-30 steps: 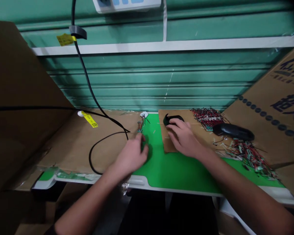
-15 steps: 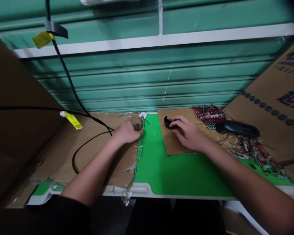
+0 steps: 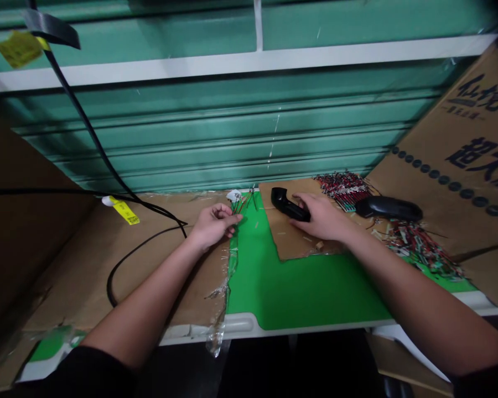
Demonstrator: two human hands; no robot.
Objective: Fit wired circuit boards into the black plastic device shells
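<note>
Head: black piece [image 3: 288, 207] (partly covered).

Black cable [image 3: 86, 122], green wall [image 3: 207, 124] — ribbed

Dressed in black wherever clothed. Near left: black left sleeve [image 3: 95, 370], plain, matte, unmarked on visible part, ending in soft, slightly curved edge well short of wrist. Near right: black right sleeve [image 3: 487, 385], mostly cut off by frame corner. Bare beyond sleeves: left hand [image 3: 213, 224] and right hand [image 3: 321, 215], forearms too. Near centre: black clothing [image 3: 336, 362] over lap, too dark for seams or folds.
</note>
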